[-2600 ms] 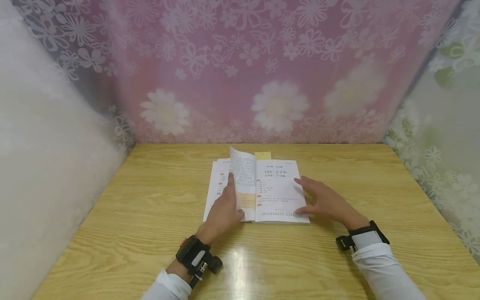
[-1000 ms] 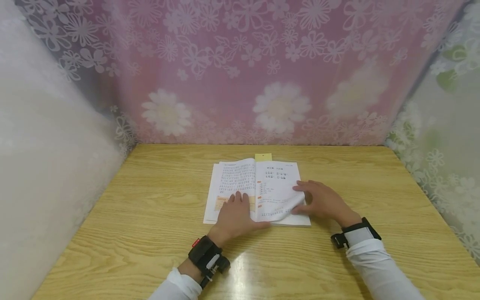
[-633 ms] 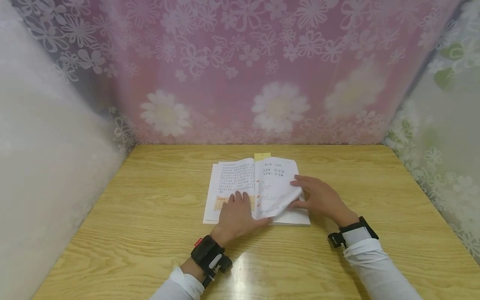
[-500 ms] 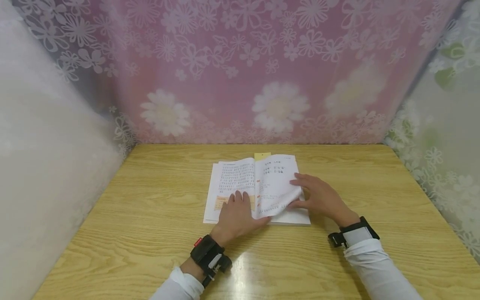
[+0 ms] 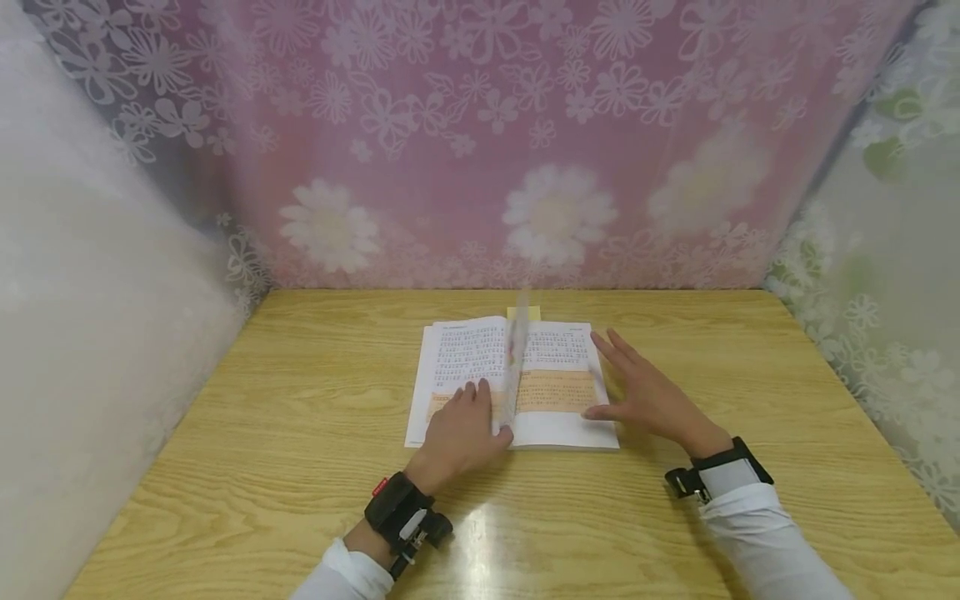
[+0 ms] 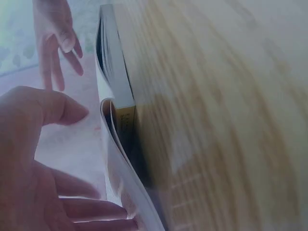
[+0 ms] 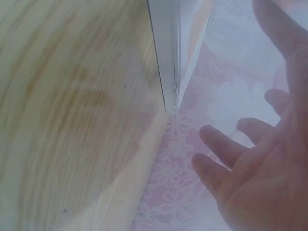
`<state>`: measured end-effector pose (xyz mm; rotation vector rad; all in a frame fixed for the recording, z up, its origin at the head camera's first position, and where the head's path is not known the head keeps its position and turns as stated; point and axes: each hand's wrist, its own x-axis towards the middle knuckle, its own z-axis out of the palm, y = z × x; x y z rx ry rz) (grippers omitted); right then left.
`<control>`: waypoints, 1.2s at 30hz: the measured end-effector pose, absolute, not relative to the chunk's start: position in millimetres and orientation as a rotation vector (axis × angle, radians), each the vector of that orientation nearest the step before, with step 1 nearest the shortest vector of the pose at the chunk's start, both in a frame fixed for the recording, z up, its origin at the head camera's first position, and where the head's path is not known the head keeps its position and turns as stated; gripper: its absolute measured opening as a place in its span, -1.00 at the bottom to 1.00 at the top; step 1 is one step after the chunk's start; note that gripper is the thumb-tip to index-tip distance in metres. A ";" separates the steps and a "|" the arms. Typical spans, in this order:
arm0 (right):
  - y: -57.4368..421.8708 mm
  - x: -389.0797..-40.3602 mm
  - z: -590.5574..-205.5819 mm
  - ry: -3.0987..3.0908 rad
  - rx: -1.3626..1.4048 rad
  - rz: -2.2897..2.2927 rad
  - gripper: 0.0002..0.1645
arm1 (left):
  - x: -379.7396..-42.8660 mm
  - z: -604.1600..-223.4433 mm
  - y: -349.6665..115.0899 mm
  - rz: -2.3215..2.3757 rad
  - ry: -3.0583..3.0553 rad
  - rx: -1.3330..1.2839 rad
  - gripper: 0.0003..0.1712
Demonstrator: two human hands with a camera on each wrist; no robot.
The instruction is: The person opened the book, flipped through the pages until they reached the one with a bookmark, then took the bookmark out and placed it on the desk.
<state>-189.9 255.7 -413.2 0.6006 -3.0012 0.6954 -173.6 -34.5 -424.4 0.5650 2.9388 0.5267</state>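
A leaf [image 5: 516, 367] is now standing near-upright, seemingly mid-turn, no longer curling under the right hand [image 5: 654, 398], which is spreading free; the left hand [image 5: 462, 432] is resting, relaxed, on the book [image 5: 555, 393], lying toward the far edge of the worktop [image 5: 262, 400].

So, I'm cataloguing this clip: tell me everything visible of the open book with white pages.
The open book with white paper pages lies face up on the brown wood-grain table. Its left page and right page each carry small dark print and an orange panel. One blurred leaf stands nearly on edge near the middle. A yellow piece shows beyond the far edge. The left hand rests its fingers on the left page; the right hand is at the right edge, contact unclear.
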 end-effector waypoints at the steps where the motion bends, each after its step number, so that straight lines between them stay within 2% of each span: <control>1: 256.5 -189.9 -413.8 -3.009 0.597 0.699 0.32 | -173.6 -424.0 -35.4 0.569 2.942 0.547 -0.14; 5: 259.0 -188.8 -417.4 -3.043 0.582 0.728 0.27 | -173.4 -422.4 -37.9 0.726 2.973 0.449 -0.10; 13: 260.9 -185.5 -423.5 -3.093 0.587 0.700 0.22 | -175.4 -425.9 -44.4 0.776 3.083 0.323 0.14; 18: 261.5 -184.4 -425.1 -3.096 0.608 0.702 0.19 | -177.4 -428.1 -47.5 0.667 3.119 0.339 0.06; 24: 263.4 -183.5 -428.0 -3.090 0.707 0.823 0.20 | -182.0 -430.2 -48.3 0.374 3.239 0.475 0.04; 30: 263.4 -184.4 -428.4 -3.107 0.771 0.878 0.23 | -186.1 -432.4 -46.3 0.517 3.049 0.805 0.07; 36: 265.8 -189.3 -431.2 -3.110 0.816 0.890 0.25 | -186.9 -434.6 -50.0 0.557 2.861 0.811 -0.05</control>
